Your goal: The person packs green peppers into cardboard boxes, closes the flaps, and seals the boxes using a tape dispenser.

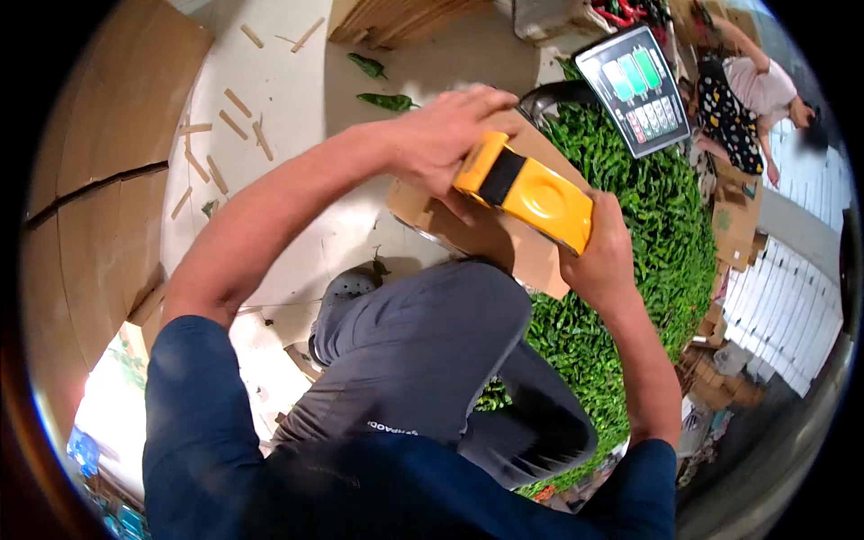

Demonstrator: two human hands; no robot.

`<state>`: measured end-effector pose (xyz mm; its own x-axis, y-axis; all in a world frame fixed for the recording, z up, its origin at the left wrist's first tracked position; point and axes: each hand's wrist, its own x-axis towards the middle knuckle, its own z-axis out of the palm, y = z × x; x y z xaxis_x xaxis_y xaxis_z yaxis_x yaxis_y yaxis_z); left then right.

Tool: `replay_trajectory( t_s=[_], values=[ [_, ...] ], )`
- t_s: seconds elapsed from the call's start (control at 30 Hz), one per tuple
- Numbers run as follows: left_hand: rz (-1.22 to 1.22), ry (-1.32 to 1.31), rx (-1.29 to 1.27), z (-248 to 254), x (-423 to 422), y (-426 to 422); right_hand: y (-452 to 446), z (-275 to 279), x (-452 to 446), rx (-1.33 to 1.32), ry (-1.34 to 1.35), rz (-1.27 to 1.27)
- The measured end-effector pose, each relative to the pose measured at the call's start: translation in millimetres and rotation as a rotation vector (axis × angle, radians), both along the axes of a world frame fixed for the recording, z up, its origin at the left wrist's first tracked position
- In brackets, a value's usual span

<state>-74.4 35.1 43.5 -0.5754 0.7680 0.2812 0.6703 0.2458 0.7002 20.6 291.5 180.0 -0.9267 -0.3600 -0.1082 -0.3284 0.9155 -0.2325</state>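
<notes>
A cardboard box [536,263] is tilted in front of my knees. Across its upper side lies a yellow tool [547,200] with a black band, which looks like a tape dispenser. My right hand [601,247] is wrapped round the tool's right end. My left hand [447,135] rests on the box at the tool's left end, its fingers stretched out and the thumb pointing down. Beyond the box spreads a big heap of green peppers [652,225]. A scale display [633,90] with lit green digits stands over the heap.
Large cardboard sheets [108,117] stand at the left. Cardboard strips [236,101] and a few green peppers [385,101] lie on the pale floor. Another person [742,99] is at the upper right, near white stacked boxes [783,310]. Folded cardboard [396,22] is at the top.
</notes>
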Motion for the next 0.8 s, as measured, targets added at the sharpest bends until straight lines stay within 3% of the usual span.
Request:
replay_trajectory(
  t_s=[0.13,0.23,0.33,0.47,0.6,0.8],
  values=[
    [-0.037,-0.046,-0.055,1,-2,-5,-3,15,-7,0.057,-0.059,-0.029],
    [-0.031,-0.057,-0.091,-6,0,-8,42,31,-2,0.128,-0.149,-0.125],
    [0.000,0.123,-0.219,8,0,-5,138,11,40,0.010,-0.214,-0.247],
    [-0.027,0.361,-0.471,35,10,29,139,4,46,0.026,-0.080,-0.126],
    [-0.138,0.221,-0.427,44,25,118,136,8,50,0.062,-0.069,-0.134],
    [-0.153,0.265,-0.438,48,29,128,222,9,88,0.132,-0.158,-0.280]
  ],
)
